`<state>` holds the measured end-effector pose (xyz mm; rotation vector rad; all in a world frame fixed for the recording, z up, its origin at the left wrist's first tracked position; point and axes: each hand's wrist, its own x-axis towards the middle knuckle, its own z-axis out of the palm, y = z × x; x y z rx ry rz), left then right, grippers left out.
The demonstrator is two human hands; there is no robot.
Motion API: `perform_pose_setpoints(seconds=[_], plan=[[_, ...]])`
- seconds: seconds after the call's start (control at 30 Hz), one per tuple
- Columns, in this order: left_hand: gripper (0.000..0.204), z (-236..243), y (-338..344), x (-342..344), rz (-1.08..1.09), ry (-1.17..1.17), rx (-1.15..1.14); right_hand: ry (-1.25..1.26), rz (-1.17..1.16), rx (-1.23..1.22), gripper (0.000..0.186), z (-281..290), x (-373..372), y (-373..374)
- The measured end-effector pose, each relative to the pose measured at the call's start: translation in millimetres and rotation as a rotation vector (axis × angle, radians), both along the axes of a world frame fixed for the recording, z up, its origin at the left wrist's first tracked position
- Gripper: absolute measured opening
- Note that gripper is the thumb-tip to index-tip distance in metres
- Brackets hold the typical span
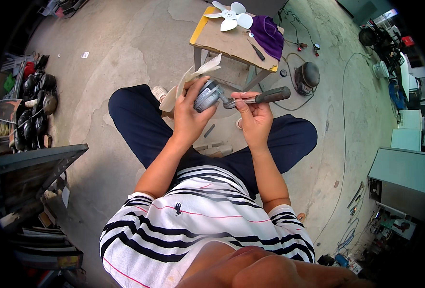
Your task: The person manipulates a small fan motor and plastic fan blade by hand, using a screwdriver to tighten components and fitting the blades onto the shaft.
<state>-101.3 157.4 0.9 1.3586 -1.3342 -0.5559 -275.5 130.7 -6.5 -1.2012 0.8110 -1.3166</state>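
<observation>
My left hand (189,115) grips a small grey fan motor (207,96), tilted in front of my lap. A white fan blade (198,69) is on the motor's far-left side, partly hidden by my fingers. My right hand (256,122) pinches the metal shaft of a ratchet wrench (274,94) with a dark handle pointing right. The wrench's round head (229,102) is at the motor's right end; whether it sits on a nut there is too small to tell.
Ahead stands a small wooden table (217,41) carrying another white fan blade (229,17), a purple cloth (268,36) and a screwdriver (256,50). A dark compressor (307,76) and hoses lie right of it. Black compressors (42,93) are piled at left. Metal cabinets (397,170) stand at right.
</observation>
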Motion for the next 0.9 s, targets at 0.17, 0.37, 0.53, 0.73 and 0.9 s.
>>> perform_pose_setpoints(seconds=[0.17, 0.37, 0.53, 0.73, 0.9], plan=[[0.066, -7, 1, -3, 0.053, -0.029, 0.041, 0.529, -0.219, -0.774, 0.031, 8, 8, -4], [0.070, -12, 0, -4, 0.137, -0.107, 0.068, 0.739, -0.258, -0.979, 0.024, -1, 14, -2], [0.073, -18, -2, -1, 0.150, -0.158, 0.062, 0.762, -0.250, -0.985, 0.025, -4, 22, -2], [0.075, -15, -2, 0, 0.131, -0.156, 0.053, 0.672, -0.262, -0.926, 0.030, -7, 23, -8], [0.074, -17, -2, 0, 0.097, -0.119, 0.007, 0.748, -0.245, -0.973, 0.029, 1, 22, -7]])
